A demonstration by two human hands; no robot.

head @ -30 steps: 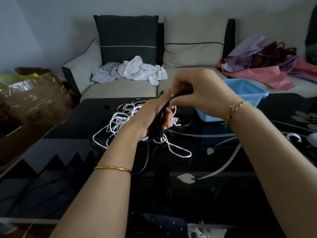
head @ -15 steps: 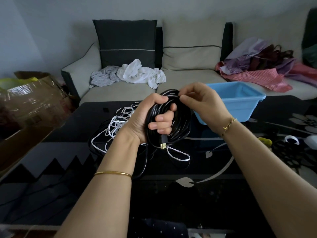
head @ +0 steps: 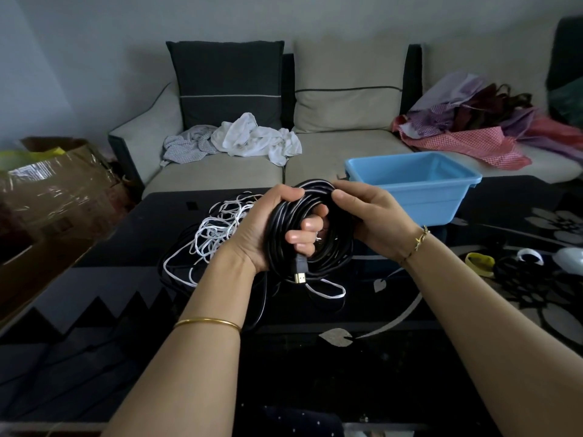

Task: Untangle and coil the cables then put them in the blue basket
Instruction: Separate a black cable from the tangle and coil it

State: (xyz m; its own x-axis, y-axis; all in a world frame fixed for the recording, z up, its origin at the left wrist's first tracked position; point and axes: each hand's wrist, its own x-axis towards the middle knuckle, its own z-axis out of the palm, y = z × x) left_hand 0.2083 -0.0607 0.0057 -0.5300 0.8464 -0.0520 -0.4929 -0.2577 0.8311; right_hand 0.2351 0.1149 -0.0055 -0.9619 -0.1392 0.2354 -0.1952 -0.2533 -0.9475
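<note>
Black cable coil (head: 331, 263) is held up over the table (head: 315, 357), roughly centre, both forearms coming in from the near edge. Left hand (head: 262, 228) grips it: fingers curled through the middle of the loops, thumb over the top arc. Right hand (head: 375, 222) holds the coil's right side, thumb pressed on the top; its fingers are hidden behind the loops. Gold-tipped plug (head: 299, 272) hangs from the bottom of the coil. One black strand (head: 262, 294) drops from under the left hand to the table. Bare dark glass lies between the coil and the near edge, with more open surface on the near left. Dark spotted fabric (head: 299, 421) is cut off by the near edge, can't tell what it is. White cable tangle (head: 217, 228) lies on the table just behind and left of the left hand, partly hidden by it, with a loop running out under the coil. Right side: yellow ring (head: 479, 263), then a dark lacy thing (head: 520, 279) that's hard to make out, and a white object (head: 571, 260) cut by the frame. Blue basket (head: 426, 203) stands at the table's far edge, right of the coil, its lower left corner hidden behind the right hand. Cardboard box (head: 47, 190) crowds the table's left edge. Sofa (head: 220, 178) butts against the far edge, carrying white clothes (head: 255, 140) on the left and a red-purple fabric pile (head: 473, 130) on the right.
</note>
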